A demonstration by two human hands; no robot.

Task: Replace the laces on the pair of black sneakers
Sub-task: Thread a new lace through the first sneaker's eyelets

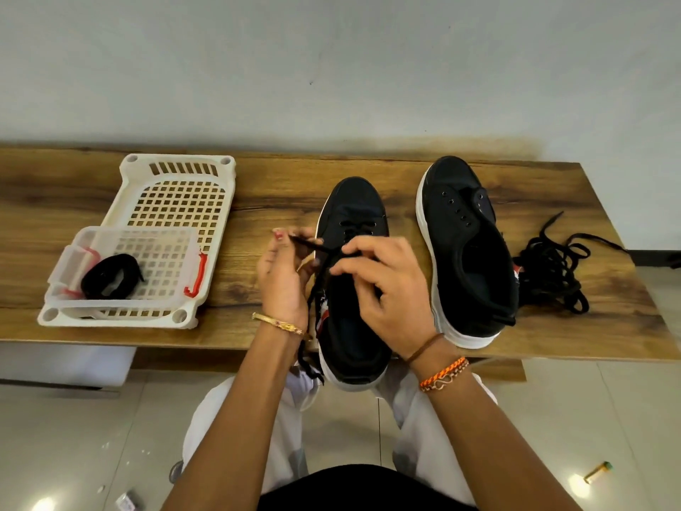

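I see the left hand (282,278) pinching a black lace (307,245) end, and the right hand (383,285) gripping the lace over the near sneaker (353,215) at the desk (276,186) front edge. The second sneaker (468,252) sits unlaced toward the right edge, with old laces (552,267) beside it.

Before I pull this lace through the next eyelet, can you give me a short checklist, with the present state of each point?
1. Lace tip pinched in the left hand: ok, the black lace runs out from its fingers.
2. Right hand steadies the near sneaker: ok, it rests over the eyelet area.
3. Near sneaker fully on the table: not ok, its heel hangs past the front edge.
4. Next eyelet free: cannot tell, the hands cover it.
5. Spare lace ready for the far sneaker: ok, coiled in the clear box.
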